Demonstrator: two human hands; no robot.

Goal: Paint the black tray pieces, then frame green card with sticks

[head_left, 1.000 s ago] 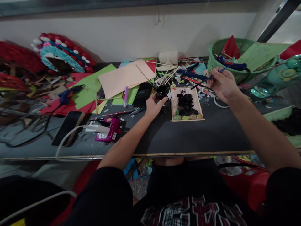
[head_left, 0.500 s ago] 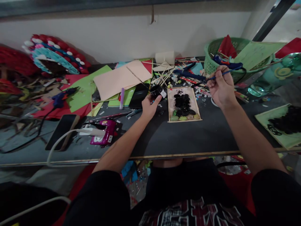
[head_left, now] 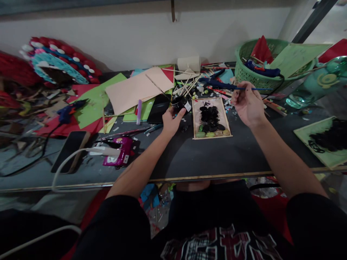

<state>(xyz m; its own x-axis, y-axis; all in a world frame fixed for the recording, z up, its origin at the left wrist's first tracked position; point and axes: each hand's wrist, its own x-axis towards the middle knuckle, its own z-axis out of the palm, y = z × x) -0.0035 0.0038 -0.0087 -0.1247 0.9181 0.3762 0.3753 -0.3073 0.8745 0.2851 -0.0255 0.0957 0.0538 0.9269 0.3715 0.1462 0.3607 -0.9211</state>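
Observation:
My left hand (head_left: 172,122) is closed round a small dark jar (head_left: 179,103) with a white label. A thin dark stick (head_left: 155,85), possibly a brush, leans out of the jar to the upper left. My right hand (head_left: 249,104) pinches a slim blue paintbrush (head_left: 260,89), held level above the table; its tip is hard to make out. Between the hands lies a wood-edged panel (head_left: 194,122). Black-coated stones (head_left: 210,115) cover its middle, and greenish stones (head_left: 210,134) line its near edge.
Behind are a pink sheet (head_left: 138,86), loose sticks (head_left: 189,85) and a blue glue gun (head_left: 219,83). A green basket (head_left: 244,66) and clear bottle (head_left: 306,90) stand right, near a second panel (head_left: 303,135). Left lie a phone (head_left: 70,151) and purple device (head_left: 119,153).
My right hand has come down and a little left, and the paintbrush has turned from slanted to nearly level. My left hand still holds the jar in about the same place.

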